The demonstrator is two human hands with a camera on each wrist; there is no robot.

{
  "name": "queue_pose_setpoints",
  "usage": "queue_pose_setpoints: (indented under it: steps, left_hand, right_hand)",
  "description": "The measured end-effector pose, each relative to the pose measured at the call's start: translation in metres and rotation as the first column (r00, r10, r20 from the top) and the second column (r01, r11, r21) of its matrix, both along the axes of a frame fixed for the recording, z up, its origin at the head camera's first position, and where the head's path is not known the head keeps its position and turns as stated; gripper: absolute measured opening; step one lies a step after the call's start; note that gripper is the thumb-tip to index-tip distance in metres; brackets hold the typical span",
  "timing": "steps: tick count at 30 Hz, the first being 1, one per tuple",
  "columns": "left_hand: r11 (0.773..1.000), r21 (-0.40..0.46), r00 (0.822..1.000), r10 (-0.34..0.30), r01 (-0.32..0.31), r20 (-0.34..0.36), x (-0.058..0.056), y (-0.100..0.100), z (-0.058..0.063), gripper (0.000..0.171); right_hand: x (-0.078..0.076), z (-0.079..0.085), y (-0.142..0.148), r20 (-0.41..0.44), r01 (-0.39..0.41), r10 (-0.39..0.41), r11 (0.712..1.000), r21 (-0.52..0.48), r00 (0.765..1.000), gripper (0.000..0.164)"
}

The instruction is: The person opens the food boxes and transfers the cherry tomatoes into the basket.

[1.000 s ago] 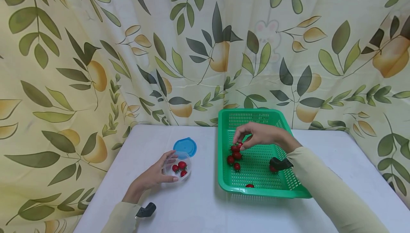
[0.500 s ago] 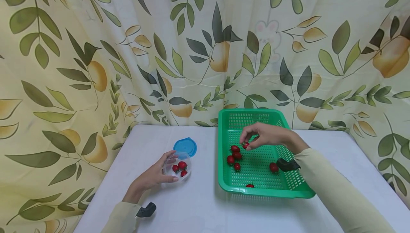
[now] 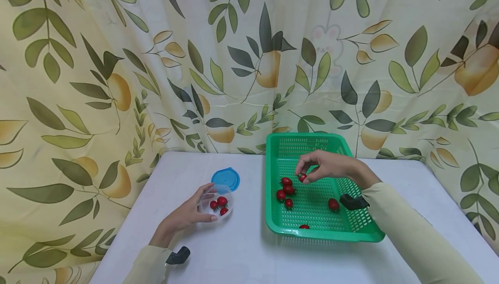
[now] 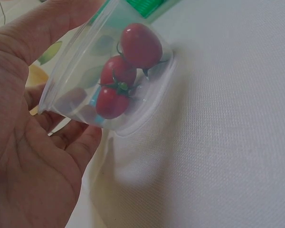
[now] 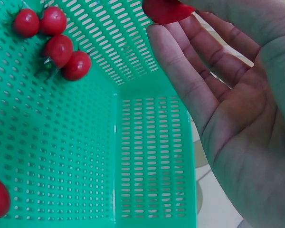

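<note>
Right hand [image 3: 323, 165]: holds one cherry tomato [image 3: 302, 177] pinched at the fingertips, raised above the floor of the green basket [image 3: 312, 234]. The right wrist view confirms the pinch, with the tomato [image 5: 165, 10] at the tips and the remaining fingers [image 5: 180, 80] loosely extended.

Left hand [image 3: 187, 214]: wrapped round the side of a clear plastic cup [image 3: 216, 208], which sits just left of the basket on the white tabletop [image 3: 241, 258]. The left wrist view shows the cup [image 4: 80, 90] tilted in the grip.

Contents: three tomatoes [image 4: 126, 71] lie in the cup. In the basket, four [image 3: 286, 190] are clustered below the raised one, one more [image 3: 333, 204] lies to their right, and another [image 3: 304, 226] rests at the near rim.

Judgement: transfer is roughly one third complete; six remain in the basket plus the one in hand.

A blue lid [image 3: 225, 177] lies behind the cup, off it.
</note>
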State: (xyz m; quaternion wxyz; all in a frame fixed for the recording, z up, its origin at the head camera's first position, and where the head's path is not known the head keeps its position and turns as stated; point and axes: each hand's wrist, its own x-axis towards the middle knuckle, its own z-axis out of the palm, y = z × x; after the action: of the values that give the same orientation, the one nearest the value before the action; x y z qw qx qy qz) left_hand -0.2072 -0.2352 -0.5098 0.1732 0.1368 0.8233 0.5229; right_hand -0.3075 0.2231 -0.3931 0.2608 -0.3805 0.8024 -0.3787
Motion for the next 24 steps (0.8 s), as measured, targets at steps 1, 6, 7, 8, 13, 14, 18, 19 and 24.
queue_pose_setpoints:
  steps: [1,6,7,8,13,14,18,19,24]
  left_hand:
    - [1.0,0.0,1.0,0.001,-0.001,0.001,0.0,0.0,0.0,0.099]
    - [1.0,-0.001,1.0,-0.011,0.011,-0.007,0.0,0.0,0.0,0.098]
    - [1.0,-0.002,1.0,-0.014,0.014,-0.01,0.0,0.0,0.0,0.098]
    - [1.0,-0.002,1.0,-0.015,0.015,-0.011,0.0,-0.001,0.0,0.098]
    - [1.0,0.002,1.0,-0.014,0.014,-0.007,0.001,0.0,0.001,0.099]
    - [1.0,0.002,1.0,-0.012,0.012,-0.005,0.001,0.0,0.001,0.099]
    - [1.0,0.003,1.0,-0.01,0.01,0.0,0.001,0.0,0.001,0.1]
    - [1.0,0.003,1.0,-0.01,0.01,-0.002,0.001,0.0,0.001,0.1]
    - [1.0,0.005,1.0,-0.006,0.006,-0.008,0.0,0.001,0.0,0.099]
  right_hand:
    - [0.0,0.0,0.0,0.0,0.001,-0.001,1.0,0.0,1.0,0.02]
    - [0.0,0.0,0.002,0.002,0.013,-0.013,1.0,0.003,1.0,0.021]
    - [0.0,0.001,0.003,0.004,0.014,-0.014,1.0,0.002,1.0,0.021]
    - [0.0,0.001,0.003,0.011,0.016,-0.016,1.0,0.0,1.0,0.021]
    - [0.0,0.001,0.005,0.027,0.022,-0.021,1.0,-0.002,0.999,0.024]
    - [0.0,0.001,0.005,0.027,0.02,-0.02,1.0,-0.002,0.999,0.024]
    - [0.0,0.002,0.003,0.015,0.017,-0.017,1.0,0.001,1.0,0.025]
    - [0.0,0.003,0.001,0.012,0.012,-0.012,1.0,-0.001,1.0,0.025]
    - [0.0,0.004,-0.009,0.009,-0.009,0.009,1.0,-0.013,1.0,0.024]
